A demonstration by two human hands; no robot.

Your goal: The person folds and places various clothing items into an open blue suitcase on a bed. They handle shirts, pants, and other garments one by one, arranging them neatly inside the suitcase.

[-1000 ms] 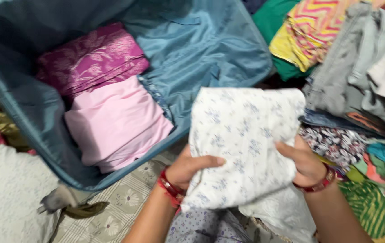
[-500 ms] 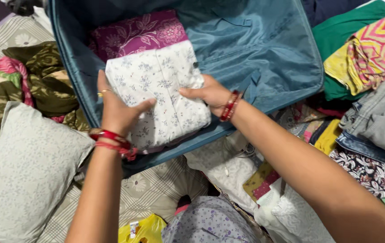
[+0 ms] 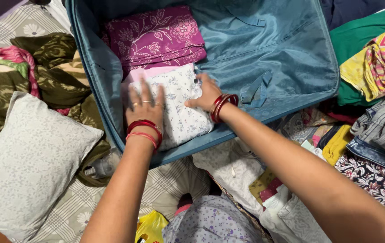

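Observation:
An open blue suitcase [image 3: 287, 67] lies in front of me. Inside it a folded white floral garment [image 3: 181, 108] rests on a pink folded cloth [image 3: 149, 72], with a purple floral folded cloth [image 3: 154, 36] behind them. My left hand [image 3: 145, 108] lies flat on the white garment's left part, fingers spread. My right hand [image 3: 206, 92] presses on its right edge. Both wrists wear red bangles.
A pale patterned pillow [image 3: 26, 162] and an olive and pink blanket [image 3: 35, 72] lie at the left. Piles of folded clothes, green [image 3: 359, 40], yellow-pink [image 3: 381, 63] and denim [image 3: 381, 130], fill the right. More garments [image 3: 228, 171] lie near my lap.
The white floral garment went from held above my lap into the suitcase on top of the pink cloth. Both hands now press flat on it.

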